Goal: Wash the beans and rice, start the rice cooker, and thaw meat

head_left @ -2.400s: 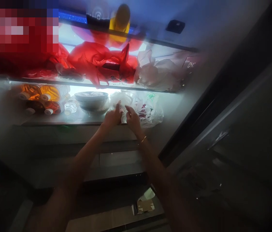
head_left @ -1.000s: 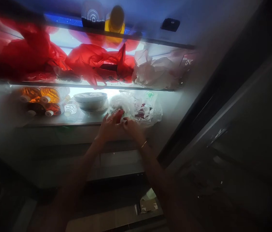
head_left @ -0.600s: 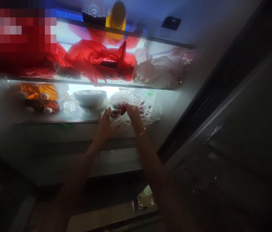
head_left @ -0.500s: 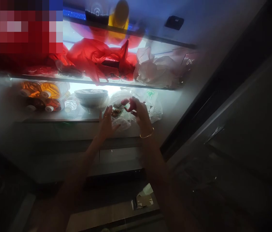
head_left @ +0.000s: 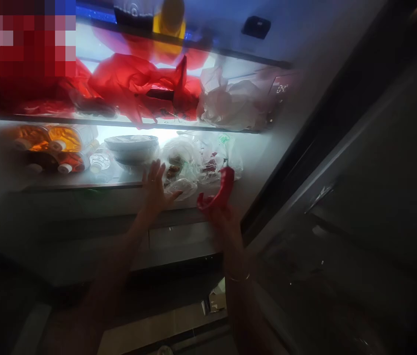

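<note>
I face an open, lit fridge. My right hand [head_left: 220,219] is closed around a long red chili pepper [head_left: 218,190], held in front of the lower shelf edge [head_left: 82,186], away from the bags. My left hand [head_left: 155,190] has its fingers spread and rests on the mouth of a clear plastic bag [head_left: 181,162] at the front of that shelf. A bracelet sits on my right wrist.
On the lower shelf lie several bottles [head_left: 60,150] at left and a covered bowl [head_left: 131,147]. The shelf above holds red plastic bags [head_left: 137,86] and a pale bag [head_left: 230,101]. Drawers [head_left: 178,236] lie below. The fridge door [head_left: 360,197] stands open at right.
Both hands were working at the clear bag. My right hand then drew a red chili pepper out and moved down and toward me. My left hand stayed at the bag.
</note>
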